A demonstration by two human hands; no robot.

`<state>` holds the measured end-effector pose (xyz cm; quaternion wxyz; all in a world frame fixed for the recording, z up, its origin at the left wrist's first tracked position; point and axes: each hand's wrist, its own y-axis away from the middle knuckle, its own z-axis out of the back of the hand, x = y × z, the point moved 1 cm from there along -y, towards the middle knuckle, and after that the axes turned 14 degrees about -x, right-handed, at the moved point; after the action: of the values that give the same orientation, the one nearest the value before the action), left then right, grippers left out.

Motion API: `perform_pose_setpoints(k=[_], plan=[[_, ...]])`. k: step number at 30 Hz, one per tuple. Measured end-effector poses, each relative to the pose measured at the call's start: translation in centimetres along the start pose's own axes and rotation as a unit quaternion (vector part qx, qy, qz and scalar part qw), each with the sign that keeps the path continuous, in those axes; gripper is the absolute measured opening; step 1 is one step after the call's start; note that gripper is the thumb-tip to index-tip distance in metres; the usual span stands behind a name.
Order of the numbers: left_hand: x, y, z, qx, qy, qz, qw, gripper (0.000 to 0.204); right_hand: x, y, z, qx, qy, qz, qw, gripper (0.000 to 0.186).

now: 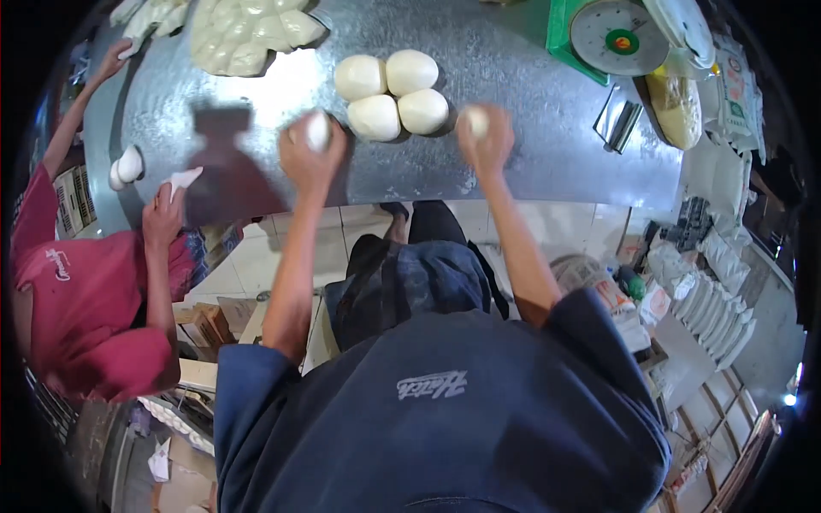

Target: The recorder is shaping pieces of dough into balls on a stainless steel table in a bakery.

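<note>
Left hand (310, 154): fingers curled down over a small dough piece (318, 130), pressed on the metal table (513, 77); closed around it, dough showing white between the fingers.
Right hand (487, 141): likewise cupped over a second dough piece (477, 121) on the same table, to the right of the first.
Between the hands, slightly farther back: four round dough balls (392, 92), touching in a cluster.
Far left of table: large cut dough mass (248, 32).
Far right corner: dial scale (617, 36) with green base.
Left edge: a co-worker in a red shirt (77, 299), one hand (162, 214) on a white scraper, two small dough balls (124, 167) nearby.
Room: white tiled floor beneath, stacked white sacks (714, 299) at right.
</note>
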<state>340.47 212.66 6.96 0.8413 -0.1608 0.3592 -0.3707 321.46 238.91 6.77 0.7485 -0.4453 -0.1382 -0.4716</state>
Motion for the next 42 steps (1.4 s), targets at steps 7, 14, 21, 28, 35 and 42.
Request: perform_pose_setpoints(k=[7,14,21,28,35,42], plan=[[-2.5,1.2,6.5,-0.035,0.116,0.055,0.991,0.053,1.9,3.0,6.4,0.013,-0.106,-0.105,0.989,0.039],[-5.8,7.7,5.2,0.033,0.147,0.249,0.957,0.079,6.7,7.9,5.8,0.035,-0.105,-0.046,0.993,0.057],[-10.7,7.1,5.0,0.092,0.187,0.109,0.972,0.079,7.1,6.2,6.9,0.079,-0.081,-0.101,0.988,0.048],[-8.2,2.3,2.4,0.095,0.107,0.064,0.988,0.062,9.4,-7.1,-5.7,0.101,-0.131,-0.212,0.963,0.028],[-8.2,-10.3,-1.9,-0.094,0.144,0.415,0.894,0.051,17.2,-16.1,-30.6,0.213,-0.167,-0.063,0.96,0.049],[-9.6,-14.0,-3.8,-0.061,0.357,0.637,0.68,0.059,17.1,-18.0,-23.2,0.259,-0.3,-0.118,0.911,0.036]])
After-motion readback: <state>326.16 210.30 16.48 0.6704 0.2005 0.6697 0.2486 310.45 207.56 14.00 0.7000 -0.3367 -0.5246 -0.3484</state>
